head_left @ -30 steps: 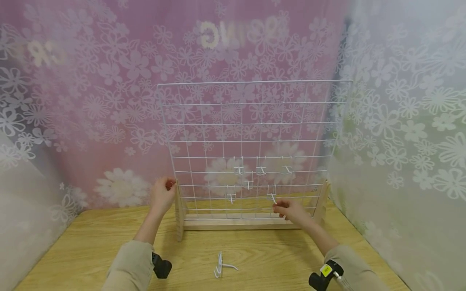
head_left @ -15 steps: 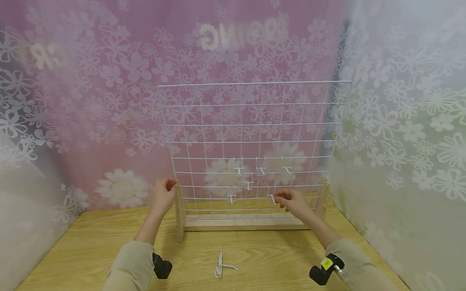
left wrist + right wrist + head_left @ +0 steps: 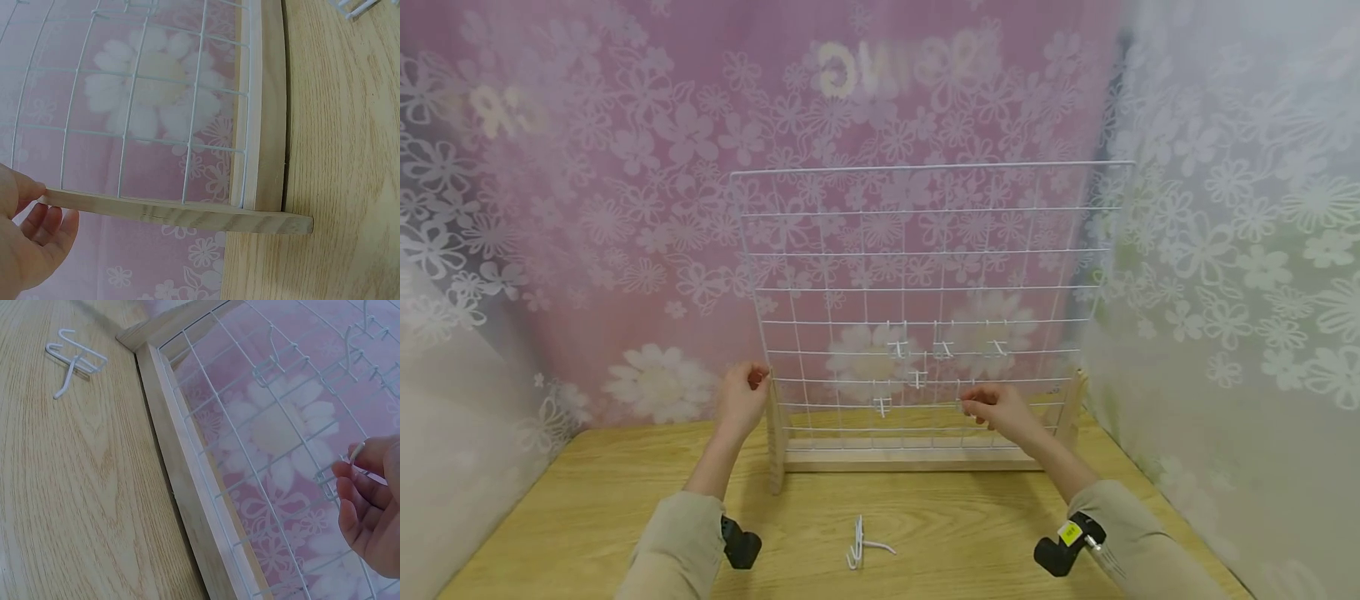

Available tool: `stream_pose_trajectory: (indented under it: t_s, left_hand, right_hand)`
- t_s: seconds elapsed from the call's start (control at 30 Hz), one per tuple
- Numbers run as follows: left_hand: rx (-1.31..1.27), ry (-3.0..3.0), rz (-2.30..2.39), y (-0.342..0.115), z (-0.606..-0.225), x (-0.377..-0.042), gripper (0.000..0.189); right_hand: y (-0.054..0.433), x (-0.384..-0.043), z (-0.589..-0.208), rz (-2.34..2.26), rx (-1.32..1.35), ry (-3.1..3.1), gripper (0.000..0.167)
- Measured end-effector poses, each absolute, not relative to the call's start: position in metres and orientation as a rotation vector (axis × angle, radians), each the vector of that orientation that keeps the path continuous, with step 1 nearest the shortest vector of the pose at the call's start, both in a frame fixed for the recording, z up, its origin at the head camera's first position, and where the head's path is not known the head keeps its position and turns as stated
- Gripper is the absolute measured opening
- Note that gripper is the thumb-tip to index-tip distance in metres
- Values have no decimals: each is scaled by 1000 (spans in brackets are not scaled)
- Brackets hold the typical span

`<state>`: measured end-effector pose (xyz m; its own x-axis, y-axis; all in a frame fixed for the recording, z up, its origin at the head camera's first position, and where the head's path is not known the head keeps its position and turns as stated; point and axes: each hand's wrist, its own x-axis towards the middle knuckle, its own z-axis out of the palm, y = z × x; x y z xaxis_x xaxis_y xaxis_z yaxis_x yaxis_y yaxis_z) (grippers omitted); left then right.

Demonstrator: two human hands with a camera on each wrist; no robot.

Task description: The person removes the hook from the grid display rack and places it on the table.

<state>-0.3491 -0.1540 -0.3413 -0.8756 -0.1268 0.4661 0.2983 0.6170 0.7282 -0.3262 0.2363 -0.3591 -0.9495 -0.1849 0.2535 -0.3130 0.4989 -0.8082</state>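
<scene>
A white wire grid panel (image 3: 932, 167) stands upright in a wooden stand (image 3: 917, 461). At its left side, my left hand (image 3: 741, 404) pinches the upper end of the stand's wooden side post (image 3: 187, 215) between thumb and fingers. My right hand (image 3: 1003, 412) is in front of the lower right of the grid. Its thumb and index finger pinch the prong of a white wire hook (image 3: 357, 452) hanging there; the fingers cover much of that hook in the head view. Several similar hooks hang on the grid, among them one lower left (image 3: 882, 406).
A loose white wire hook (image 3: 859, 542) lies on the wood-grain table (image 3: 940, 533) in front of the stand, its prong pointing right. A pink and white flowered curtain (image 3: 647, 250) hangs behind the grid, and a pale flowered one (image 3: 1240, 333) hangs at the right.
My right hand has risen slightly from the hook's prong tip and now covers the prong. My left hand stays at the post. The head view has shifted a little.
</scene>
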Motion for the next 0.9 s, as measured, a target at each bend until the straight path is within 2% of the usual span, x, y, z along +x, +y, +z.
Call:
stream_pose_trajectory:
  t_s: [0.27,0.73,0.9]
  left_hand:
    - [-144,-2347,-1175,-155,-344,-350,14]
    - [-149,-2358,-1184,-150,-343,-349,14]
    - [-136,-2352,-1188,-153,-341,-348,15]
  right_hand:
    - [232,-327,-360,1423,396,-2588,23]
    - [235,-317,-357,1501,292,-2524,26]
    - [235,-312,-359,1478,358,-2510,22]
